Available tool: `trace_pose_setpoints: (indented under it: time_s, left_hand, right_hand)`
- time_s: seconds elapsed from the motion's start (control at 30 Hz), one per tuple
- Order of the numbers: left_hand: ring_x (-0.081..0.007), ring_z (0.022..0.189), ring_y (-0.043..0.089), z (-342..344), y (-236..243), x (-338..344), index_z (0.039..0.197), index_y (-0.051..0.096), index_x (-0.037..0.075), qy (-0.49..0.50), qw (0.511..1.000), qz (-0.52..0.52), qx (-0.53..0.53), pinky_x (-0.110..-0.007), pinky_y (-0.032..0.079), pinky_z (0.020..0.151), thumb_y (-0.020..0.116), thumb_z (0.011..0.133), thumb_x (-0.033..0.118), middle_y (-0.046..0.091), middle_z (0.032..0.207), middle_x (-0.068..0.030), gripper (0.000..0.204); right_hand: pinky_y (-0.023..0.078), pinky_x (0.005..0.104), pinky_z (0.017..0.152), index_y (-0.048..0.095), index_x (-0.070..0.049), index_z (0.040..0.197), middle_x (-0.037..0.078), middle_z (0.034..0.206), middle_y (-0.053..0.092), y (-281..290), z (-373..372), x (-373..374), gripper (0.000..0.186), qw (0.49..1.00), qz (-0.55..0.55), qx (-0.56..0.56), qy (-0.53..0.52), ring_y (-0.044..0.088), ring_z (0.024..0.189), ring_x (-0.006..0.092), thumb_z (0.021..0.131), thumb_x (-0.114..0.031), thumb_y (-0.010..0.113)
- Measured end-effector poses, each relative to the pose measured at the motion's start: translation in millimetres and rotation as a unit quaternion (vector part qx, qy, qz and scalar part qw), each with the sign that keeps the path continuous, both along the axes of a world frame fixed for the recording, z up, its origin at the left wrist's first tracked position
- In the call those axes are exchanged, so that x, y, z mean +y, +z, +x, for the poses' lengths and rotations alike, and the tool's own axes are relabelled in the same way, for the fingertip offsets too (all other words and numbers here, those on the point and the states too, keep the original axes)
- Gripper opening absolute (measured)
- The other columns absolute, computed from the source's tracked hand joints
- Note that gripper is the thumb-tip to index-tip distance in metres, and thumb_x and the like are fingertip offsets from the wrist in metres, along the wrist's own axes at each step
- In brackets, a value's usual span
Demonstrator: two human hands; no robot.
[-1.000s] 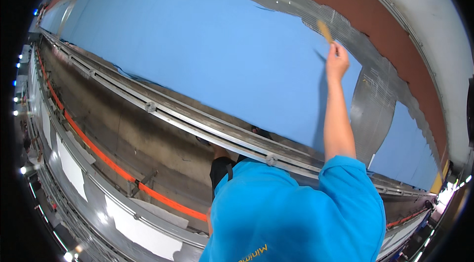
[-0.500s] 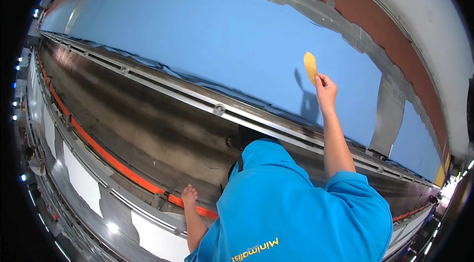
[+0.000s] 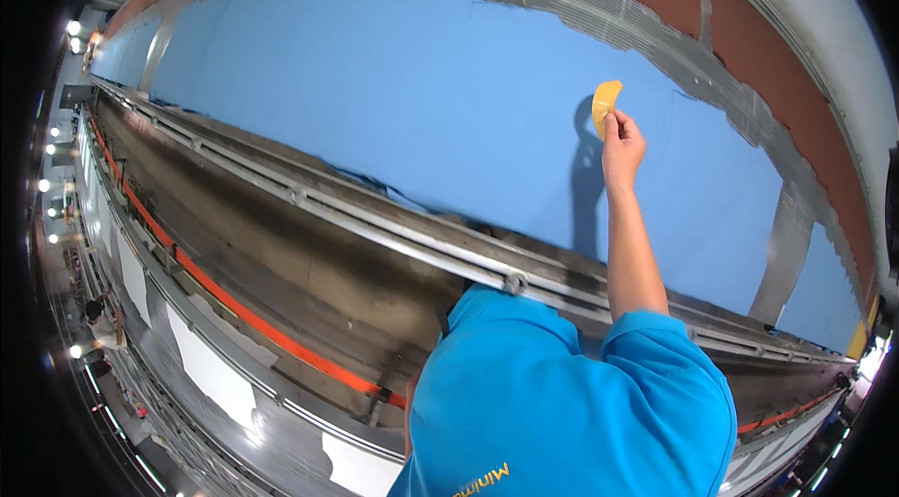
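My right hand (image 3: 620, 146) is raised over a long light blue sheet (image 3: 393, 85), its fingers pinched on a curved yellow flat piece (image 3: 605, 104), held upright. Its shadow falls on the sheet to the left. The sheet lies along a long table with grey, ragged-looking margins (image 3: 665, 38) and a red-brown band (image 3: 758, 48) beyond. My left hand is hidden behind my body in the blue shirt.
A metal rail (image 3: 393, 224) runs along the table's near edge. Below is a concrete floor (image 3: 328, 272) and an orange beam (image 3: 243, 305), beside another long table with white sheets (image 3: 206, 366). A person (image 3: 103, 319) is at the far left.
My right hand with the yellow piece moved down from the sheet's far margin, then slightly back up, its piece now tilted differently. My left hand, briefly visible half a second ago, left view. The view shifted.
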State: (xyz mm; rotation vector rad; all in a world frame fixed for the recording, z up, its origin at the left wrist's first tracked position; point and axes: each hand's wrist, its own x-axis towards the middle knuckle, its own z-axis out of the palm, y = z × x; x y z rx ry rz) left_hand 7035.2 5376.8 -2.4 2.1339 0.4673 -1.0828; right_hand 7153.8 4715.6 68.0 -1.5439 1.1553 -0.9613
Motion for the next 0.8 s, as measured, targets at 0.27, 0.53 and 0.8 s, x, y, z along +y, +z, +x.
trace_pose_setpoints:
  time_s: [0.27, 0.53, 0.8]
  left_hand:
    - [-0.0184, 0.087, 0.067, 79.0, 58.6, 13.6, 0.119, 0.064, 0.000, 0.074, 0.993, 0.080, 0.045, -0.031, 0.052, 0.076, 0.057, 0.098, 0.039, 0.070, 0.099, -0.0103, 0.045]
    - [-0.0157, 0.087, 0.064, 175.7, 75.1, -63.6, 0.126, 0.060, -0.003, 0.070, 0.997, -0.026, -0.017, -0.028, 0.052, 0.078, 0.059, 0.098, 0.035, 0.068, 0.098, -0.0095, 0.047]
    - [-0.0130, 0.090, 0.064, 222.0, 61.9, -17.9, 0.122, 0.062, -0.003, 0.131, 0.990, -0.058, -0.004, -0.027, 0.051, 0.082, 0.058, 0.100, 0.033, 0.068, 0.102, -0.0082, 0.042]
  right_hand:
    - [0.051, 0.0271, 0.076, 0.070, 0.002, 0.107, 0.008, 0.092, 0.072, 5.6, 100.3, -55.4, 0.024, 0.993, -0.099, 0.060, 0.014, 0.064, 0.083, 0.0103, 0.094, -0.018, 0.064]
    - [0.049, 0.0254, 0.077, 0.068, 0.002, 0.110, 0.006, 0.100, 0.069, 14.5, 154.7, -9.5, 0.026, 0.983, 0.148, -0.079, 0.082, 0.063, 0.088, 0.0120, 0.097, -0.020, 0.063]
    - [0.048, 0.0259, 0.071, 0.069, 0.002, 0.106, 0.003, 0.090, 0.068, 9.5, 226.1, 78.0, 0.025, 0.971, 0.179, -0.098, 0.127, 0.060, 0.077, 0.0117, 0.097, -0.020, 0.063]
